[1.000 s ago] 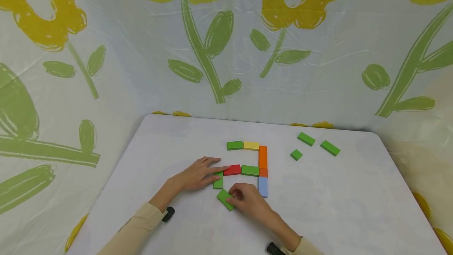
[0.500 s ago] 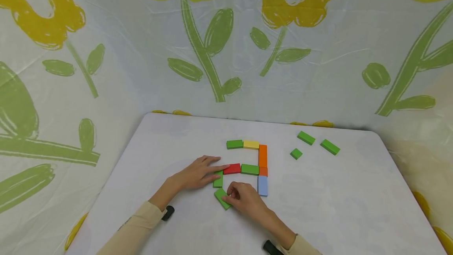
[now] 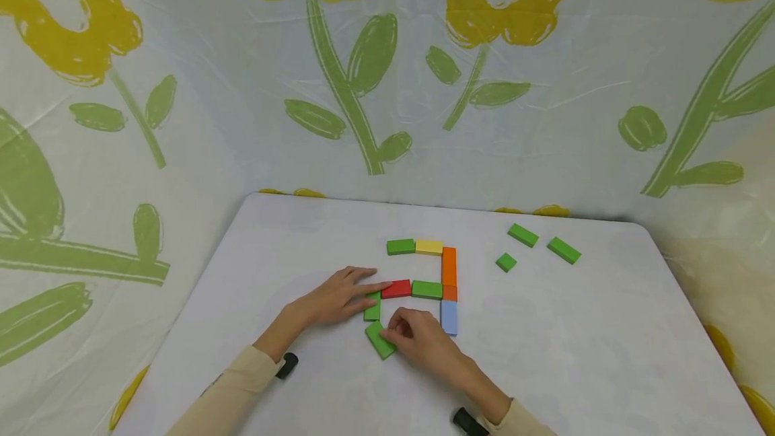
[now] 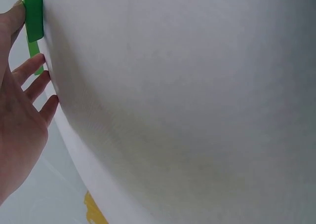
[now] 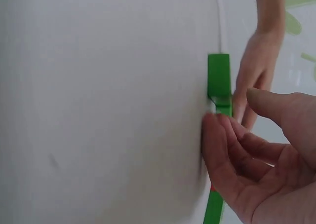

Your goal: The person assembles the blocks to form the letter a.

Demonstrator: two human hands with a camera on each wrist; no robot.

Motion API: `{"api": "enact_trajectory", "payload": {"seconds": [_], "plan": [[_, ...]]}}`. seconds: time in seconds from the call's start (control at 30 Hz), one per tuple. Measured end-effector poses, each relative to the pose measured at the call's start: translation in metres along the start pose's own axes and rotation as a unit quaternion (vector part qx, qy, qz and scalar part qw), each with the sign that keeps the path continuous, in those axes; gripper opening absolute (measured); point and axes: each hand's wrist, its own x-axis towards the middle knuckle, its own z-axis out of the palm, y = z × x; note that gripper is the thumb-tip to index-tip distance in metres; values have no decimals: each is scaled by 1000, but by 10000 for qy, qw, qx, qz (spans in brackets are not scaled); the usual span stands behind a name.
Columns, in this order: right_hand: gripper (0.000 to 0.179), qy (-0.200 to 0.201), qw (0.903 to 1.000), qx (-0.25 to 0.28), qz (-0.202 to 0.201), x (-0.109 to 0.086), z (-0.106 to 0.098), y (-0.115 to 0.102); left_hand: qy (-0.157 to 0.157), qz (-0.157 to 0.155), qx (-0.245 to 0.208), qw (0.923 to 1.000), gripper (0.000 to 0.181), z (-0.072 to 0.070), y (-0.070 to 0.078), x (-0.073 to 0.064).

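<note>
My left hand (image 3: 340, 297) lies spread with straight fingers, its index finger on the red block (image 3: 397, 288) and its thumb at an upright-lying green block (image 3: 372, 308). Just below that block a second green block (image 3: 379, 340) lies tilted, its top corner close to the first one's lower end. At its right edge is the thumb of my right hand (image 3: 425, 343), whose fingers are loosely bent. In the right wrist view, a gap shows between this thumb and the fingers, with the tilted green block (image 5: 219, 75) beyond them.
The row continues with a green block (image 3: 426, 290), a small orange block (image 3: 449, 293) and a blue block (image 3: 449, 317). Above stand a long orange block (image 3: 449, 266), a yellow block (image 3: 428, 247) and a green block (image 3: 401, 247). Several loose green blocks (image 3: 564, 250) lie at the far right.
The tilted green block has slid slightly left and up and turned a little more upright. My right thumb has drawn back from its top to its right edge. The left hand stays put.
</note>
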Motion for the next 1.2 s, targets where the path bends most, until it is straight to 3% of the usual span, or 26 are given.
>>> {"api": "enact_trajectory", "payload": {"seconds": [0.17, 0.37, 0.7, 1.2], "plan": [[8, 308, 9995, 51, -89, 1, -19, 5, -2, -53, -89, 9999, 52, -1, 1, -1], [15, 981, 9950, -162, -80, 2, -50, 19, -12, -79, -66, 9999, 51, -2, 0, -2], [22, 2048, 9768, -617, -98, 1, -94, 53, 46, -12, -108, 9999, 51, -3, 0, -3], [20, 2907, 9547, -623, 141, 6, -143, 98, 104, 96, -135, 9998, 51, 2, -1, -3]]}}
